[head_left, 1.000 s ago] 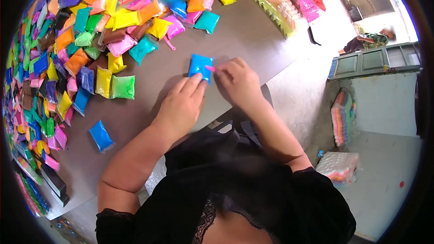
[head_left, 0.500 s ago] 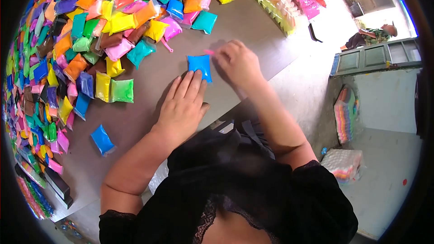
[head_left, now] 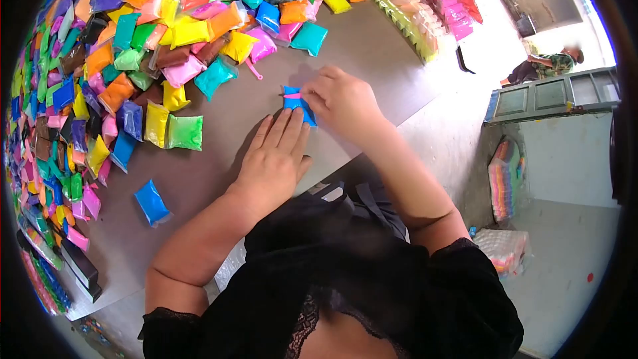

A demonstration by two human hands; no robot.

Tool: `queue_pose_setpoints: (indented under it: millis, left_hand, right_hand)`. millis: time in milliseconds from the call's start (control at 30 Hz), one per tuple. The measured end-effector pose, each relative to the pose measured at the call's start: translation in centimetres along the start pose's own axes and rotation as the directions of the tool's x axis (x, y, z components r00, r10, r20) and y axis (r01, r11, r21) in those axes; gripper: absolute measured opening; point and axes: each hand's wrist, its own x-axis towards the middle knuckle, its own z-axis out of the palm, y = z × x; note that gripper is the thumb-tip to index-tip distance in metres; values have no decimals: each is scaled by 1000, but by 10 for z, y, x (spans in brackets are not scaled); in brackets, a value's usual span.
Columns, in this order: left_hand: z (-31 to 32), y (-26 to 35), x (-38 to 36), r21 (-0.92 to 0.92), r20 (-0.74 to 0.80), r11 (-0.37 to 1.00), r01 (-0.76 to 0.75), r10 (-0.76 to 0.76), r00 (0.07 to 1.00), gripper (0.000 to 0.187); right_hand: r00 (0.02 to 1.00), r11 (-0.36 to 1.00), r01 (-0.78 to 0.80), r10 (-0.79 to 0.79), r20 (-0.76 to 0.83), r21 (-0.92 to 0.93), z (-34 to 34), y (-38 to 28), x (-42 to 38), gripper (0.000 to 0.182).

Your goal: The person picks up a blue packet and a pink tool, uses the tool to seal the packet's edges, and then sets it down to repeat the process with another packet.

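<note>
A blue packet (head_left: pixel 308 117) lies flat on the table, partly covered by my hands. My left hand (head_left: pixel 269 159) is open, its straight fingers resting on the packet's near edge. From the right, my right hand (head_left: pixel 342 103) pinches a thin pink plastic stick (head_left: pixel 292 96), which lies across the upper part of the packet. The stick's end inside my fingers is hidden. Another pink stick with a ring-shaped end (head_left: pixel 254 70) lies just beyond, by the pile of packets. A second blue packet (head_left: pixel 153 203) rests alone to the left of my left forearm.
A large heap of colourful packets (head_left: pixel 189 32) covers the far and left table. Rows of yellow, peach and pink bags (head_left: pixel 405 13) stand at the far right. A black holder (head_left: pixel 80 266) sits at the left edge. Someone in a patterned top (head_left: pixel 557 62) is in the background.
My right hand has moved left and brought the pink stick onto the blue packet. My left hand still lies flat, its fingertips now nearer the packet's lower edge.
</note>
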Motion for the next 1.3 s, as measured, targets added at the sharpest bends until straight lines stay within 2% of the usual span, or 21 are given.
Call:
queue_pose_setpoints:
  millis: [100,200,267,367,500,567,600,633,667,733,800,867,900,933,967,1000,1100,1133,1200,1267,1300]
  left_hand:
    - [2,-1,0,-4,-2,1000,9,-9,1000,52]
    - [4,-2,-2,-19,-23,1000,-1,0,1000,52]
    - [3,-2,1,-39,-17,999,11,-12,1000,50]
    - [4,-4,0,-93,-34,996,2,-5,999,55]
    - [2,-8,0,-290,-93,956,50,-80,992,63]
    - [0,-10,3,-480,-161,877,30,-122,979,69]
    - [-1,-8,3,-483,-191,875,30,-138,972,66]
    - [-1,-7,1,-486,-187,873,35,-143,972,66]
    - [0,-8,1,-573,-152,817,68,-187,971,67]
    - [1,-10,0,-654,-102,749,106,-226,969,69]
    - [1,-18,1,-873,67,397,283,-478,876,59]
    - [1,-21,4,-806,7,524,274,-455,890,56]
    - [1,-23,6,-723,-49,639,261,-424,904,53]
    - [0,-27,8,-724,-49,639,261,-425,904,53]
    - [0,-31,9,-487,-188,846,219,-346,919,54]
    - [-2,-31,8,-198,-290,965,173,-226,930,54]
    - [-13,-26,11,-157,-297,977,147,-189,936,55]
    - [-10,-26,11,-154,-299,977,146,-187,936,55]
    - [-1,-26,8,36,-138,998,-53,57,989,54]
    - [-1,-19,6,-17,-78,1000,-24,23,997,54]
    - [-2,-16,6,-67,-23,998,6,-7,1000,54]
  right_hand:
    - [998,976,-64,60,-24,-209,-2,6,11,11]
    - [992,992,-124,122,-35,-30,-2,15,11,14]
    - [931,823,-365,331,153,435,1,22,6,21]
    - [838,649,-545,403,368,531,-4,14,0,25]
    - [799,667,-600,474,370,442,-8,10,-6,24]
    - [782,530,-623,418,462,576,-7,11,-12,23]
    - [782,532,-623,416,463,574,-8,6,-14,23]
    - [768,402,-634,430,475,661,-9,-2,-18,23]
    - [755,263,-626,439,487,734,-10,-9,-18,23]
    - [772,211,-577,455,443,789,-19,-28,-15,26]
    - [788,162,-517,474,393,840,-17,-25,-15,29]
    - [826,503,-544,462,323,672,-8,-1,-17,31]
    - [827,504,-543,461,323,672,-7,1,-14,31]
    - [904,743,-427,361,228,515,-6,3,-13,28]
    - [958,909,-276,234,167,312,-4,4,-14,25]
    - [955,906,-285,241,174,313,-2,3,-14,25]
    - [927,915,-360,329,180,181,2,2,-6,24]
    - [903,868,-427,394,175,253,3,2,-5,23]
    - [871,807,-492,458,180,327,8,3,-7,23]
    - [856,627,-444,509,95,640,13,8,-12,22]
    - [854,626,-446,511,95,640,14,13,-14,22]
